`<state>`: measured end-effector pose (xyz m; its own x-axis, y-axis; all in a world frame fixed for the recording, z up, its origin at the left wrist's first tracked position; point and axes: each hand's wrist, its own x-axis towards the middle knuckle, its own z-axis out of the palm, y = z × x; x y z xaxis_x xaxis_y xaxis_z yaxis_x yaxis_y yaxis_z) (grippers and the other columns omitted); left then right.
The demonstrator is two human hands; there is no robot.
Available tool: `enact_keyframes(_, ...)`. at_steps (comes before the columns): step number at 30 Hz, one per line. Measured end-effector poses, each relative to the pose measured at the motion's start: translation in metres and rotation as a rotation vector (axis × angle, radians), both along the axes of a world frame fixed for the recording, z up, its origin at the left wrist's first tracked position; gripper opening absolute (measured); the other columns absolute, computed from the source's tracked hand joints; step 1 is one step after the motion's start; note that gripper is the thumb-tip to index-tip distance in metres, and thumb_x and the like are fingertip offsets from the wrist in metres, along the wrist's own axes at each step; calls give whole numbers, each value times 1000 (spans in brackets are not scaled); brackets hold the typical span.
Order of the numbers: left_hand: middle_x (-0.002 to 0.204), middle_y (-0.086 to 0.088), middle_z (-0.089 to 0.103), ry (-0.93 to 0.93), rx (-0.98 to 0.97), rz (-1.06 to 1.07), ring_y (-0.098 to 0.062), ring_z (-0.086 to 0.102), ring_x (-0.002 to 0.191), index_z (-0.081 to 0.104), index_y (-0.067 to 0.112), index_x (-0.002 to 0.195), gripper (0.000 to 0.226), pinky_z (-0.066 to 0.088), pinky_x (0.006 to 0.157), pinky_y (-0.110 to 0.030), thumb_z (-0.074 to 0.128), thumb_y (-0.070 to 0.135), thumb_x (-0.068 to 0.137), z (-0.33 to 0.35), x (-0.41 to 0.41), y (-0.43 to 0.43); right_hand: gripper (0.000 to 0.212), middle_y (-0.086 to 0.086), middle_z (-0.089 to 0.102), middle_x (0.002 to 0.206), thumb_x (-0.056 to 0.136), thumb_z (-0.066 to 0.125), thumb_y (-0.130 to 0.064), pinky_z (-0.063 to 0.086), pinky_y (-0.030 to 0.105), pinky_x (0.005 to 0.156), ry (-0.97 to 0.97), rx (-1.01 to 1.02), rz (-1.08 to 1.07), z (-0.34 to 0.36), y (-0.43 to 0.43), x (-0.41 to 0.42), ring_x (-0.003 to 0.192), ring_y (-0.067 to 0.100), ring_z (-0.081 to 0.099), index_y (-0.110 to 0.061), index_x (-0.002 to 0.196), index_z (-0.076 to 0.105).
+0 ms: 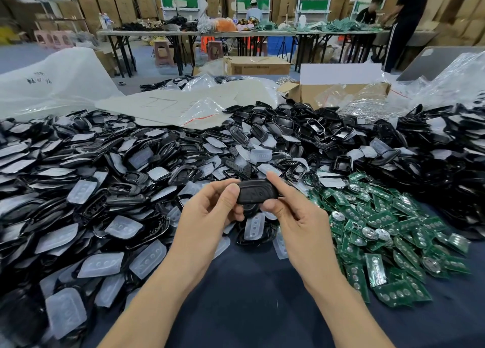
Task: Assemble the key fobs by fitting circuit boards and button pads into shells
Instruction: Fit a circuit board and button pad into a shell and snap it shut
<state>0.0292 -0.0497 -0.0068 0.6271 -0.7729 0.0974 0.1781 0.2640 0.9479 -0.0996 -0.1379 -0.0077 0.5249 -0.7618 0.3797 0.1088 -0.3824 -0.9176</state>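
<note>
A black key fob shell [257, 191] is held above the dark table between both hands. My left hand [210, 211] grips its left end, thumb on top and fingers curled beneath. My right hand [294, 216] pinches its right end, index finger laid over the top edge and thumb below. Green circuit boards [388, 232] lie heaped to the right. Translucent button pads [123, 227] and black shells [126, 190] are mixed in a big pile to the left and behind. What is inside the held shell is hidden.
An open cardboard box [338, 90] with plastic bags stands at the back right. Grey card sheets [183, 103] and a large clear bag [52, 80] lie behind the pile. Bare dark cloth [249, 282] shows under my forearms. People work at far tables.
</note>
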Motion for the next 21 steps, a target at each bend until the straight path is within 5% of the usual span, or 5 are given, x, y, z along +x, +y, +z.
enact_keyframes(3, 84, -5, 68, 41, -19, -44, -13, 59, 69, 76, 17, 104, 24, 54, 71, -23, 68, 31, 85, 0, 1, 0, 61, -20, 76, 94, 101, 56, 1, 46, 4, 77, -16, 8, -20, -2, 1, -4, 83, -7, 69, -57, 117, 63)
enact_keyframes(7, 85, -4, 68, -12, -10, -45, -14, 61, 71, 76, 20, 103, 25, 55, 74, -24, 69, 33, 82, 1, 0, 1, 50, -20, 77, 92, 102, 59, -14, 45, 4, 71, -44, 67, -21, 1, 2, -3, 90, -3, 73, -62, 111, 67)
enact_keyframes(16, 84, -2, 71, -196, 4, 16, -12, 65, 73, 69, 16, 109, 26, 53, 75, -19, 64, 29, 87, 5, -3, 4, 39, -13, 77, 111, 98, 60, 0, 54, 13, 85, -181, 243, 100, 5, 0, -1, 99, 7, 74, -33, 113, 73)
enact_keyframes(21, 87, -7, 72, -253, 21, 33, -12, 68, 78, 71, 23, 109, 25, 56, 80, -23, 64, 34, 87, 5, -4, 6, 49, -8, 76, 114, 99, 57, 4, 54, 15, 88, -209, 264, 130, 7, 2, -1, 106, 7, 72, -40, 104, 79)
